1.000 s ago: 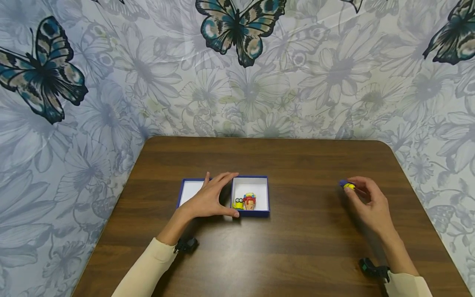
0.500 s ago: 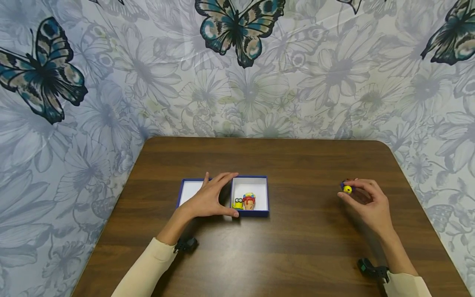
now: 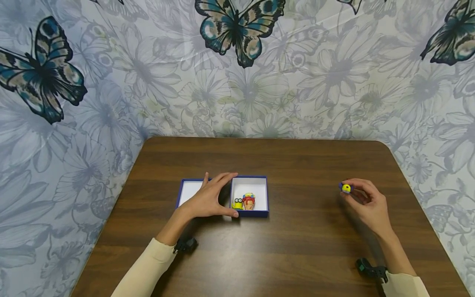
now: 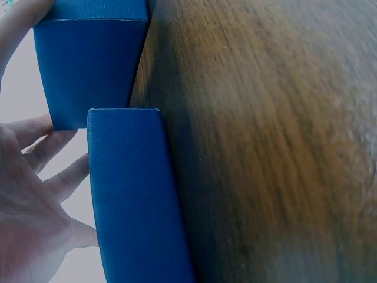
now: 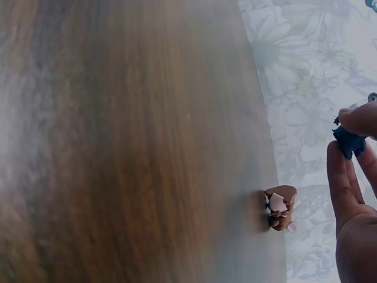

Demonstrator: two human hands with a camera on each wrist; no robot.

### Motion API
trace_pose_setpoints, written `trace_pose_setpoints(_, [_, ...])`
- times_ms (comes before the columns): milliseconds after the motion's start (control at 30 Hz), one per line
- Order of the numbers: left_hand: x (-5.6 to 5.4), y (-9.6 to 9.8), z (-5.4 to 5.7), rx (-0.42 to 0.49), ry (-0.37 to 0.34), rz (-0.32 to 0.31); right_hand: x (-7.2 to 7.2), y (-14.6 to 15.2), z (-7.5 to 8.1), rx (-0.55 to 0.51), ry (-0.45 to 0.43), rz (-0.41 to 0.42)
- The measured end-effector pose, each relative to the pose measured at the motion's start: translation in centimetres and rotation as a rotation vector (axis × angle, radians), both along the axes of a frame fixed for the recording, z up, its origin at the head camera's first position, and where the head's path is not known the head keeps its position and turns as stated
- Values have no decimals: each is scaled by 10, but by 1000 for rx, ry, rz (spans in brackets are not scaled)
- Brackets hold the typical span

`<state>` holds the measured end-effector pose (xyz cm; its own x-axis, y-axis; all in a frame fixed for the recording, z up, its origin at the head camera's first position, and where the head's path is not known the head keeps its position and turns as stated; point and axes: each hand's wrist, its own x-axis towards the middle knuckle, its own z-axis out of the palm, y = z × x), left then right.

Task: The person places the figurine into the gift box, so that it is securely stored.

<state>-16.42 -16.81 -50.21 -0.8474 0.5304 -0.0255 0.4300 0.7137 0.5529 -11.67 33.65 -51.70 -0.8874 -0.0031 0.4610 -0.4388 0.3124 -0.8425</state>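
Fingers spread wide, my left hand (image 3: 208, 200) spans the left side of the open blue box (image 3: 255, 213); an accidental nudge could topple the two small figures (image 3: 249, 201) inside. Well to the right, my right hand (image 3: 371, 206) pinches a blue-and-yellow figure (image 3: 346, 188) by thumb and fingertips; a loosened hold could drop it.

room: tabletop (image 3: 300, 222) between blue box (image 3: 254, 214) and right hand (image 3: 371, 204) | obstacles: left hand (image 3: 208, 200) at box, brown figurine (image 5: 284, 197)
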Motion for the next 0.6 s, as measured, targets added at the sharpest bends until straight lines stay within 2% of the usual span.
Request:
trace_pose_setpoints(267, [1,1,1,9,1,3,-1,-4,1,-92,47,40])
trace_pose_setpoints(600, [1,1,1,-1,0,3,-2,-8,8,-69,-4,-87])
